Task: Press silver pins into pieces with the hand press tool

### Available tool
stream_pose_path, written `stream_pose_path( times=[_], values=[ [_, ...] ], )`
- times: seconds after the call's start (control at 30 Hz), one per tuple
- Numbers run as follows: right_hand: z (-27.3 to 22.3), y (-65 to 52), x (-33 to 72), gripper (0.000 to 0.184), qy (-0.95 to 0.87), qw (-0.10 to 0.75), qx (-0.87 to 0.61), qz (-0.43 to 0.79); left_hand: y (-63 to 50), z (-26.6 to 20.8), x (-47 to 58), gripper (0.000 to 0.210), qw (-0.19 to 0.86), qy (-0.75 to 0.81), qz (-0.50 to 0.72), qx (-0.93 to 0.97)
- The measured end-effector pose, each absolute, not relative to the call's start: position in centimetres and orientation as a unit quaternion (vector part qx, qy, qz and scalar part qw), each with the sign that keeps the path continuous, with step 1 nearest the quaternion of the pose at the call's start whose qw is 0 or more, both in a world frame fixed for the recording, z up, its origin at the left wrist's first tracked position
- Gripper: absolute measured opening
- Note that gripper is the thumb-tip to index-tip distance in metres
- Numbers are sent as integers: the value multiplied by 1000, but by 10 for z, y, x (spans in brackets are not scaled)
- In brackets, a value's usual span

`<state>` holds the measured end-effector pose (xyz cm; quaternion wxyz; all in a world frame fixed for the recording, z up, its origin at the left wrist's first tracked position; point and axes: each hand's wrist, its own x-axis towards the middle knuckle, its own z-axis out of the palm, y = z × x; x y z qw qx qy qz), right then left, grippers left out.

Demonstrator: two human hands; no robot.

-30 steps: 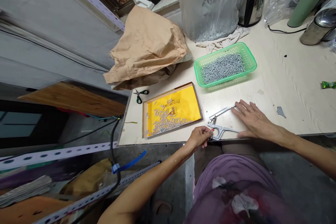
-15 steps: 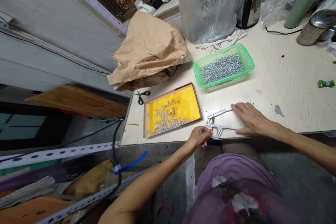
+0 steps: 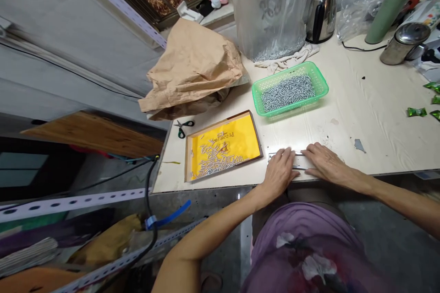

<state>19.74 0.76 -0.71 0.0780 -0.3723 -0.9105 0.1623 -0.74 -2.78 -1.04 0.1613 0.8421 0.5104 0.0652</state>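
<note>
Grey metal hand pliers [image 3: 271,155] with two long handles lie at the table's front edge, their head pointing left. My left hand [image 3: 280,170] is laid over the body of the pliers with its fingers curled, covering the spring and most of the head. At the handle ends, my right hand [image 3: 323,165] has its fingers on the far handle and its thumb by the near one. Left of the pliers stands a shallow tray [image 3: 261,149] lined with yellow, holding many small metal pins [image 3: 220,160]. Behind is a green basket [image 3: 325,83] of similar silvery pieces.
Scissors [image 3: 182,128] lie left of the tray, below a crumpled brown paper bag [image 3: 195,68]. At the back stand a large plastic bag [image 3: 271,9], a steel kettle [image 3: 322,11] and a steel mug [image 3: 404,46]. Green-wrapped sweets [image 3: 416,112] lie at the right.
My left hand has moved right from the tip of the pliers onto their body. The handles now lie closer together. My right hand stays at the handle ends.
</note>
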Motion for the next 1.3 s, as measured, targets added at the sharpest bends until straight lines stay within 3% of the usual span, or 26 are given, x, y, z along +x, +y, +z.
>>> stream_pose_path(
  times=[0.13, 0.33, 0.47, 0.6, 0.77, 0.97, 1.17, 1.3],
  values=[
    [-9, 1, 197, 33, -907, 98, -380, 154, -2, -20, 1, 44, 152, 424, 18, 893],
    [-20, -9, 190, 10, -905, 113, -385, 140, -3, -24, -4, 23, 169, 398, 14, 902],
    [-29, -18, 183, 20, -906, 122, -392, 107, -8, -31, -2, 26, 161, 406, 29, 899],
    [-25, -10, 187, 11, -902, 111, -403, 103, -6, -34, -2, 25, 155, 412, 50, 897],
    [-11, 15, 206, 39, -922, 93, -355, 125, -18, -41, -3, 41, 119, 441, 137, 879],
    [-18, 41, 203, 19, -908, 81, -396, 109, -58, -58, 15, 45, 109, 422, 200, 878],
    [-4, 73, 179, 15, -902, 28, -423, 84, -66, -56, 23, 49, 150, 415, 223, 869],
    [8, 55, 146, 12, -948, 27, -304, 93, -63, -53, 23, 53, 173, 409, 218, 869]
  ],
)
